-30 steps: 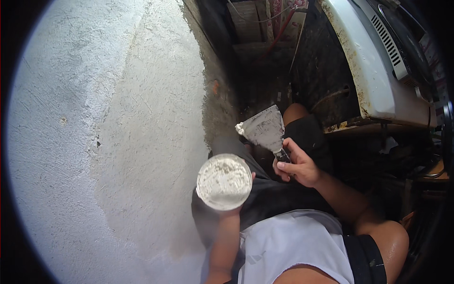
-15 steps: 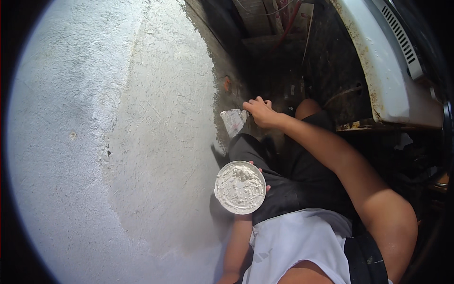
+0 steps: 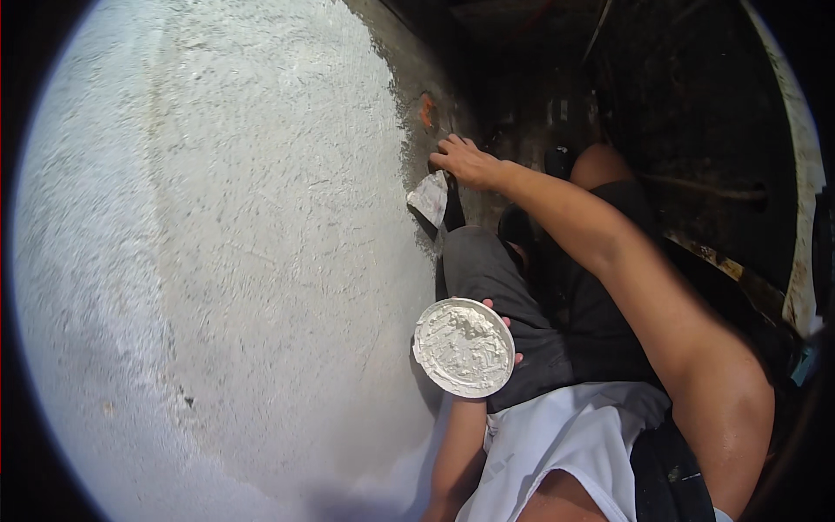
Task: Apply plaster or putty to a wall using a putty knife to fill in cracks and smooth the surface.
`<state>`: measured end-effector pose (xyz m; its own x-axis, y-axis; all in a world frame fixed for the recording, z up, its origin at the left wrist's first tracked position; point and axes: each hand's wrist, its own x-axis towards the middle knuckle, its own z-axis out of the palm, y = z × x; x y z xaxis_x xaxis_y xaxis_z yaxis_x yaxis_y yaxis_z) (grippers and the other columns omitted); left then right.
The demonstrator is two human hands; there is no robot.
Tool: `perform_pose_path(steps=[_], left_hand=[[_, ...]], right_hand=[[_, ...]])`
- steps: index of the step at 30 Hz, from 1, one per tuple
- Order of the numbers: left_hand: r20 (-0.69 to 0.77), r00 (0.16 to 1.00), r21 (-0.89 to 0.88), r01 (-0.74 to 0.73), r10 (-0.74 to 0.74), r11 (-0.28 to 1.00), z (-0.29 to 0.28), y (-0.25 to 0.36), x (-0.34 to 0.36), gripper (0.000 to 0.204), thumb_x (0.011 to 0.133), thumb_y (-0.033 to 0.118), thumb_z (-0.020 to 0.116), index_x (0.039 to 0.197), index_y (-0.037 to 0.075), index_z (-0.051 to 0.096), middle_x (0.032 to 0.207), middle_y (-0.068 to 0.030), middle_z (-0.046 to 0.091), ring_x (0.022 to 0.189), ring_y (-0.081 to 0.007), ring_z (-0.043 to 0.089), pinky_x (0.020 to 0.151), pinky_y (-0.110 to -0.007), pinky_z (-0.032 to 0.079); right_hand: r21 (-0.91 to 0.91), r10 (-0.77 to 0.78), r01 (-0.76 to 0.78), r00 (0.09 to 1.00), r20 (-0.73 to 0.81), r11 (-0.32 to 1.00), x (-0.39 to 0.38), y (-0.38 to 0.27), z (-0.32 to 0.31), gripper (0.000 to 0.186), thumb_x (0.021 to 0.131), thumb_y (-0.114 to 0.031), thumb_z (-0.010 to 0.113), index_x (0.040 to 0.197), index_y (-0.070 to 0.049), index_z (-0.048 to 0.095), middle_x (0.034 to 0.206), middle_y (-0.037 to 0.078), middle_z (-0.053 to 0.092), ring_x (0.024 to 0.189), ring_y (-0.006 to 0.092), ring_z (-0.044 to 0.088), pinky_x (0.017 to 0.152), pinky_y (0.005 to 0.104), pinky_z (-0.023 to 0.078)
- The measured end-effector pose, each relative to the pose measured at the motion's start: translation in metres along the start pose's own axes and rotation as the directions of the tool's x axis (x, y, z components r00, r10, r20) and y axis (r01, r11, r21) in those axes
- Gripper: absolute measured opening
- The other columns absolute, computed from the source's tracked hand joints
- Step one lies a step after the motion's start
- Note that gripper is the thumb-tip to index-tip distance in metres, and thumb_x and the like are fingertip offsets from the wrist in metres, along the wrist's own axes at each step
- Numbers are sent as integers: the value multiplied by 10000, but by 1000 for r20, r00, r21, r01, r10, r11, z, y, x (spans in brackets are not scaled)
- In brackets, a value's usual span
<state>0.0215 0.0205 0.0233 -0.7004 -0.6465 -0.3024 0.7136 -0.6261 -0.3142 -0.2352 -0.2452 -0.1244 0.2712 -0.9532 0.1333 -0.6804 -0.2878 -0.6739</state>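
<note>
My left hand (image 3: 505, 322) holds a round, shallow white dish (image 3: 463, 348) of white paste from beneath, its fingertips showing at the right rim over my grey shorts. My right hand (image 3: 465, 163) is closed on a putty knife, its blade (image 3: 426, 198) flat against or very close to the wall, at the ragged edge between the white coating (image 3: 270, 244) and bare grey wall. The handle is mostly hidden by my fingers. A small orange patch (image 3: 426, 110) shows on the grey wall above my hand.
An appliance with a rusty pale edge (image 3: 798, 244) and a dark side (image 3: 704, 130) stands close on my right. My bent knee (image 3: 600, 161) reaches into the dim, narrow gap between it and the wall.
My right hand moved up and forward, taking the knife from above my lap to the wall. My left hand and dish shifted slightly right in view. The view has also shifted.
</note>
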Motion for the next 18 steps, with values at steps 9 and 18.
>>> perform_pose_path(steps=[9, 18], left_hand=[[93, 995, -100, 35, -26, 994, 4, 1, 13, 778, 1010, 676, 562, 1675, 343, 335, 1771, -121, 219, 1589, -500, 245, 1101, -925, 214], [89, 996, -43, 28, -24, 999, 0, -1, 11, 771, 1011, 676, 560, 1675, 360, 329, 1770, -126, 225, 1589, -509, 236, 1085, -939, 209]], right_hand=[[1, 278, -278, 959, -61, 960, -5, 2, 13, 399, 811, 49, 628, 1194, -38, 550, 1262, 156, 544, 1239, 379, 509, 972, 587, 471], [79, 162, -154, 980, -112, 985, -20, -12, -8, 328, 819, 33, 572, 1138, -31, 534, 1202, 167, 552, 1199, 379, 516, 922, 563, 474]])
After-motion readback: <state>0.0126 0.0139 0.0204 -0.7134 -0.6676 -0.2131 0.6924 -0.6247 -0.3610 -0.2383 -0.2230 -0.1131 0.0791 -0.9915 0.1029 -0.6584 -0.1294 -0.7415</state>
